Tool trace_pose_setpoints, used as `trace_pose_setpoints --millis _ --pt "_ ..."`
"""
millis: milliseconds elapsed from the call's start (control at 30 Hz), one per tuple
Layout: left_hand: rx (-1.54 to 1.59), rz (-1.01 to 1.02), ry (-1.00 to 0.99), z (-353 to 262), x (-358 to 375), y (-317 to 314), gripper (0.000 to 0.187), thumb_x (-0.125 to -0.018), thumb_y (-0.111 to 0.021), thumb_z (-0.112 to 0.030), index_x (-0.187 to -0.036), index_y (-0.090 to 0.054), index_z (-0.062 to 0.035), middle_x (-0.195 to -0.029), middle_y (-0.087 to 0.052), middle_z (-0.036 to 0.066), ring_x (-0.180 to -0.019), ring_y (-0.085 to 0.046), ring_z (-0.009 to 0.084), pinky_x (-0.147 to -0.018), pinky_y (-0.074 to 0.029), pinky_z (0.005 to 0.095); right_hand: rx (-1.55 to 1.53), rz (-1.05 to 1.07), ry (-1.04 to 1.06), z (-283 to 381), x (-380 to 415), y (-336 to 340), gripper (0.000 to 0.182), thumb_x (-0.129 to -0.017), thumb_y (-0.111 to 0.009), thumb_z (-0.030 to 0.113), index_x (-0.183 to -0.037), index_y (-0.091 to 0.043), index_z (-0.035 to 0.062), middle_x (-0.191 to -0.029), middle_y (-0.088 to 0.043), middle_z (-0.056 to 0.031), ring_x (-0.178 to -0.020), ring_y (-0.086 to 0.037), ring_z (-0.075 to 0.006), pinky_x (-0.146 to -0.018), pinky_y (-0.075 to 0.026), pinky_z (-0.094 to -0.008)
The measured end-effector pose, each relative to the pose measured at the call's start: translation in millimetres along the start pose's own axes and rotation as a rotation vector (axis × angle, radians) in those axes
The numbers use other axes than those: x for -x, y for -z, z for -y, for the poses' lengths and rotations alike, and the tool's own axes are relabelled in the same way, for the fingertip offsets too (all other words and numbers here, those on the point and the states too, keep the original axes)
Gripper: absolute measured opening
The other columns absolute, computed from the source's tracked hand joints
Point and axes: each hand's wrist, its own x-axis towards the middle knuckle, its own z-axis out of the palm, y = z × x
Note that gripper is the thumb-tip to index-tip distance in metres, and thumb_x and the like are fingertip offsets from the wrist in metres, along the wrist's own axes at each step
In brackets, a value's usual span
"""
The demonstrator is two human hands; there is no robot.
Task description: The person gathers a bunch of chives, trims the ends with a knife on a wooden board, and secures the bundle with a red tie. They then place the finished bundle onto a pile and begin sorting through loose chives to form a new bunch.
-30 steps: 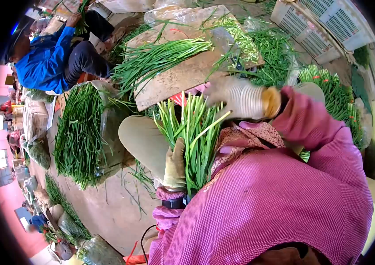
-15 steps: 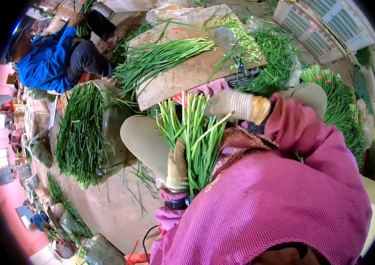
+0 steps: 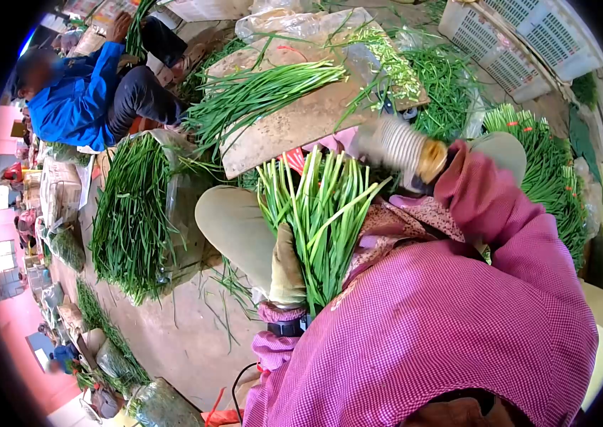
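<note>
My left hand (image 3: pixel 288 267), in a pale work glove, is closed round a bunch of garlic chives (image 3: pixel 326 231) above my lap. The bunch stands with its pale cut ends fanned out toward the board. My right hand (image 3: pixel 389 144), also gloved, is blurred by motion at the board's near right edge, apart from the bunch. Its fingers are too smeared to read. Just beyond it lies a dark-handled tool (image 3: pixel 387 104), mostly hidden. On the wooden board (image 3: pixel 273 134) rests a loose pile of chives (image 3: pixel 266 96), with short cut stem ends (image 3: pixel 392 62) at its far right.
A large heap of chives (image 3: pixel 131 217) in plastic stands to the left. Banded bundles (image 3: pixel 547 171) lie at right, below white plastic crates (image 3: pixel 493 53). Loose green trimmings (image 3: pixel 444 89) lie beside the board. A co-worker in blue (image 3: pixel 77 96) sits at upper left, holding greens.
My right hand has moved away from the bunch, up and right toward the dark-handled tool. The chives in my left hand have fanned out wider. The co-worker's raised hand has shifted slightly.
</note>
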Motion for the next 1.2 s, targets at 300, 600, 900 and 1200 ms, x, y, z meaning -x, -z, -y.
trace_pose_setpoints --millis 300,600,900,1200 --pt "-0.013 -0.002 0.003 2.6 -3.4 3.6 0.048 -0.104 -0.039 -0.037 -0.132 -0.052 0.0001 -0.118 -0.064 0.011 -0.099 -0.064 0.0179 -0.086 -0.054 0.0299 -0.274 -0.032 -0.359 28.2 -12.6 54.6 0.036 -0.09 -0.058 0.041 -0.104 -0.072 0.0106 -0.107 -0.065 -0.0171 -0.102 -0.061 -0.0324 -0.092 -0.047 -0.0456" --pt "-0.159 -0.025 -0.102 1.6 3.1 -3.1 0.055 -0.104 -0.037 -0.043 -0.137 -0.048 -0.0009 -0.121 -0.062 0.01 -0.103 -0.062 0.0193 -0.09 -0.051 0.0315 -0.387 0.077 0.083 -1.0 -51.3 -60.6 0.028 -0.086 -0.062 0.036 -0.095 -0.072 0.0112 -0.1 -0.064 -0.0092 -0.117 -0.053 -0.035 -0.106 -0.034 -0.0533" --pt "-0.006 -0.068 -0.029 2.2 -3.0 -4.5 0.052 -0.104 -0.038 -0.041 -0.129 -0.054 0.0007 -0.114 -0.064 0.01 -0.096 -0.063 0.0178 -0.085 -0.052 0.0297 -0.432 0.065 -0.54 12.5 -43.2 30.0 0.033 -0.09 -0.061 0.035 -0.114 -0.071 0.0166 -0.099 -0.071 -0.0127 -0.086 -0.068 -0.026 -0.083 -0.053 -0.0376" --pt "-0.019 0.007 -0.047 -7.3 3.0 -18.4 0.053 -0.105 -0.035 -0.041 -0.134 -0.049 0.0007 -0.12 -0.063 0.012 -0.102 -0.064 0.0195 -0.088 -0.053 0.0309 0.284 -0.571 0.152 -14.3 -43.0 -1.1 0.014 -0.082 -0.064 0.02 -0.09 -0.07 0.01 -0.098 -0.066 -0.0075 -0.106 -0.06 -0.0291 -0.088 -0.05 -0.0435"
